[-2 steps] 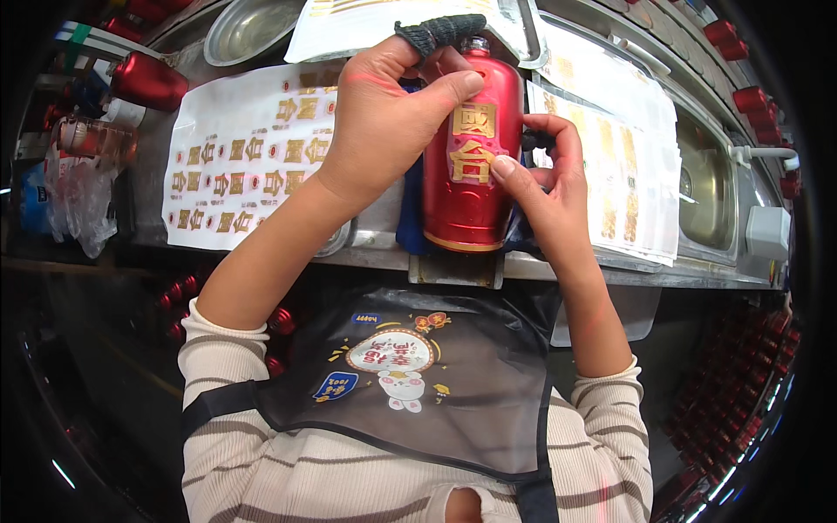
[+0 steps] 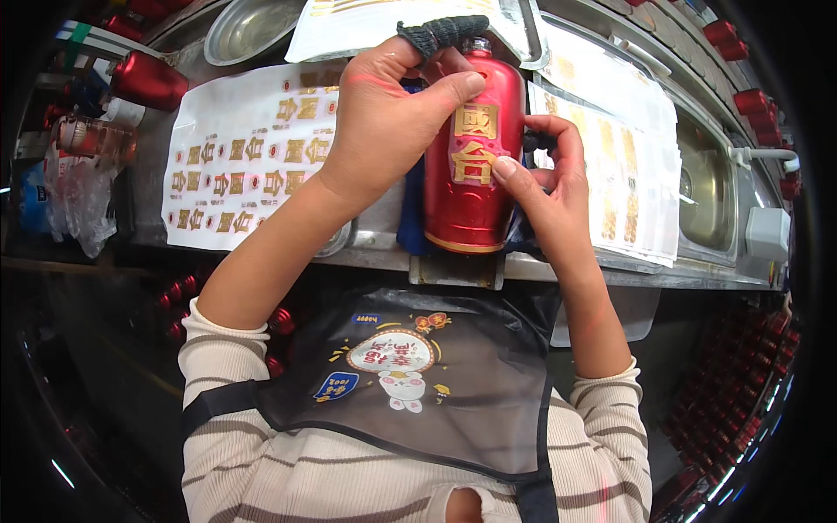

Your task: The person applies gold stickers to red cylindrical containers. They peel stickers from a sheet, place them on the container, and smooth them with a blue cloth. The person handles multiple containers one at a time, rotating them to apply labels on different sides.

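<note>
A shiny red bottle (image 2: 466, 213) with gold characters down its front and a gold ring at its base lies on a dark blue cloth (image 2: 411, 218), its neck pointing away from me. My left hand (image 2: 392, 113) grips its upper left side, thumb pressed near the shoulder; a dark knitted finger cover (image 2: 443, 33) is on one finger. At the right side, my right hand (image 2: 551, 179) holds the bottle, its thumb against the edge of the lower gold character. The right fingertips behind the bottle are partly hidden.
Left of the bottle lies a white sheet of gold decals (image 2: 235, 183); more decal sheets (image 2: 623, 174) are stacked at right. A metal bowl (image 2: 248, 30), another red bottle (image 2: 148, 81) and a plastic bag (image 2: 83, 200) stand leftward. A metal sink (image 2: 706, 187) is at far right.
The bottle and both hands have barely shifted; the grip looks the same.
</note>
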The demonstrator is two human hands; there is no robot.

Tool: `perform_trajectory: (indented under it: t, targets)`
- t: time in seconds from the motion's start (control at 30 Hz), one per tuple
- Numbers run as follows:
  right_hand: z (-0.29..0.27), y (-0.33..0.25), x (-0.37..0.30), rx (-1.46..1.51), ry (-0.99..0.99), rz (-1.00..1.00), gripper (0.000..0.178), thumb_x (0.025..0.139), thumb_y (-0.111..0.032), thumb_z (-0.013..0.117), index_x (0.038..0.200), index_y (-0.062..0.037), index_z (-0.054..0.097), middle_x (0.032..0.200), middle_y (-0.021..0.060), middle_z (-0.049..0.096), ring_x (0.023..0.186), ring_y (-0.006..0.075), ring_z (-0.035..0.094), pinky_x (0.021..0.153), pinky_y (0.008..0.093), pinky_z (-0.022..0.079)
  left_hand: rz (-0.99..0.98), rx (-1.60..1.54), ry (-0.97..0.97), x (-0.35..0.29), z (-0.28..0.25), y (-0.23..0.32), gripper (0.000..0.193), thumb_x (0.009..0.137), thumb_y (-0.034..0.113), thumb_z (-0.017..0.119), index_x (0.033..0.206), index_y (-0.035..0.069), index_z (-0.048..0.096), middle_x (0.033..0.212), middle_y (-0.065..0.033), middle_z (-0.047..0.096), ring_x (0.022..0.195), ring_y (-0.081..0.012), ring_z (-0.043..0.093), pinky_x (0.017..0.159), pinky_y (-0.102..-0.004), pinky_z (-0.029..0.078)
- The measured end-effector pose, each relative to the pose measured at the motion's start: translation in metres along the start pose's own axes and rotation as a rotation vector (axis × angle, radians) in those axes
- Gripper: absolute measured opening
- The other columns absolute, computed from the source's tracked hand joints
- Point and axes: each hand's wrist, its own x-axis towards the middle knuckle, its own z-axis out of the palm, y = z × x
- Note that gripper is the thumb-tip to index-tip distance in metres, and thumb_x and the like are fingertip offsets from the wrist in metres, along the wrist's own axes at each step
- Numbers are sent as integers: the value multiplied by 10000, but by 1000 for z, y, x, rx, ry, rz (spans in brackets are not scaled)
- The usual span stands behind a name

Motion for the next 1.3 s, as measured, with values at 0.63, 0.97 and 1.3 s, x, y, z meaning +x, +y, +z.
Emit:
perform_trajectory:
  t: [0.63,0.97,1.3]
  targets:
    - [1,-12,-6,-7,-11,51,687,800,-217,824,1298,26,418,1190,164,538,794,127,660,638,226,537,-33,-70,2,2,4,-4,159,849,27,751,1007,20,736,833,15,705,750,-36,584,699,-220,500]
    - [-1,-13,-5,-46,-22,45,696,797,-230,822,1301,34,422,1192,161,537,817,119,653,649,220,523,-33,-65,35,5,3,-5,167,848,34,749,1014,18,732,830,15,701,744,-42,590,704,-219,505]
    - [-12,1,-4,35,-14,-81,580,927,-138,670,1420,2,398,1339,154,488,718,68,625,654,193,497,-385,-403,-50,-57,2,-4,594,987,226,662,1440,-50,396,1357,-153,550,1199,-169,567,1052,-330,450]
